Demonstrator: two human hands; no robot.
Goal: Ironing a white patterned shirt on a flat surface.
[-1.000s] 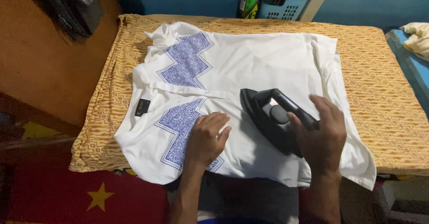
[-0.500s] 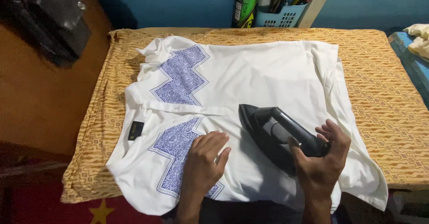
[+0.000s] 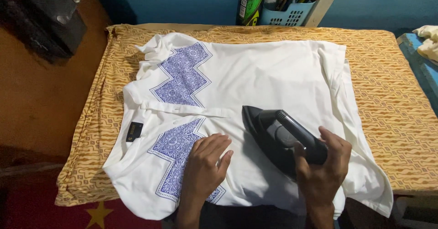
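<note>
A white shirt [image 3: 264, 78] with blue zigzag patterned panels lies spread flat on a table covered by a yellow patterned cloth [image 3: 392, 101]. My right hand [image 3: 325, 169] grips the handle of a black clothes iron [image 3: 273, 133], whose tip points toward the shirt's placket. My left hand [image 3: 205, 167] lies flat on the shirt's lower blue panel, fingers spread, just left of the iron. A small black label [image 3: 134, 131] sits at the collar.
A light blue basket [image 3: 286, 14] with pens and a green-black can stands at the table's far edge against a blue wall. A dark bag [image 3: 43, 16] hangs at the upper left. Pale cloth [image 3: 428, 42] lies at the right on a blue surface.
The iron and my right hand have shifted slightly along the shirt's lower half. My left hand stays pressed on the blue panel. The camera view has tilted a little.
</note>
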